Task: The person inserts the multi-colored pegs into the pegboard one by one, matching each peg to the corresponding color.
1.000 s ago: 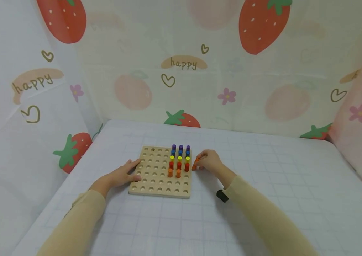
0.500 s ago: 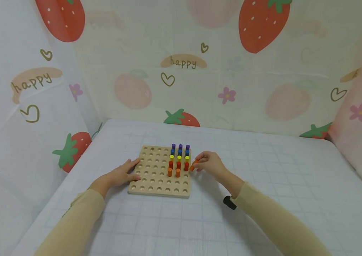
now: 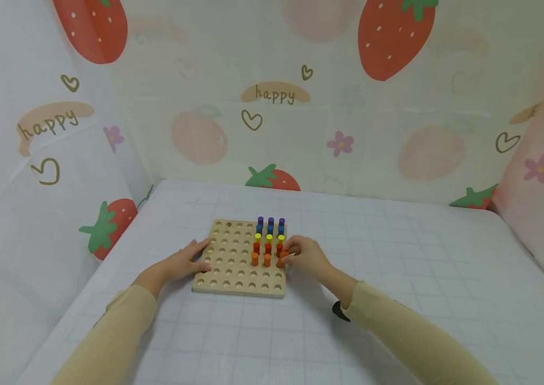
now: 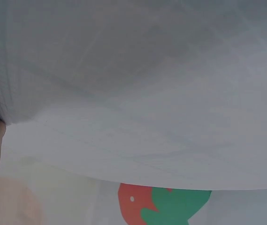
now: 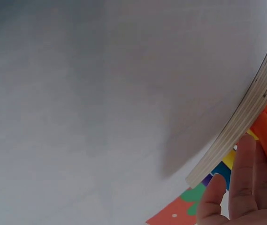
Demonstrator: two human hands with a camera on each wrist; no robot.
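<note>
A square wooden pegboard (image 3: 225, 291) with rows of round holes lies on the table. Purple, blue, yellow (image 3: 269, 238), red and orange pegs (image 3: 267, 260) stand upright along its right side. My right hand (image 3: 307, 256) pinches an orange peg (image 3: 281, 260) at the board's right edge, in line with the two orange ones; whether it sits in its hole is hidden by the fingers. In the right wrist view the orange peg (image 5: 265, 133) lies against the fingers beside the board's edge (image 5: 246, 115). My left hand (image 3: 180, 263) rests on the board's left edge, thumb and fingers spread.
A white cloth with a faint grid (image 3: 397, 267) covers the table. Behind it hangs a curtain (image 3: 377, 117) printed with strawberries and hearts. A black object (image 3: 341, 311) shows under the right sleeve.
My right hand has moved left, bringing the orange peg from beside the board to its right edge. The peg has turned more upright. My left hand stays in place.
</note>
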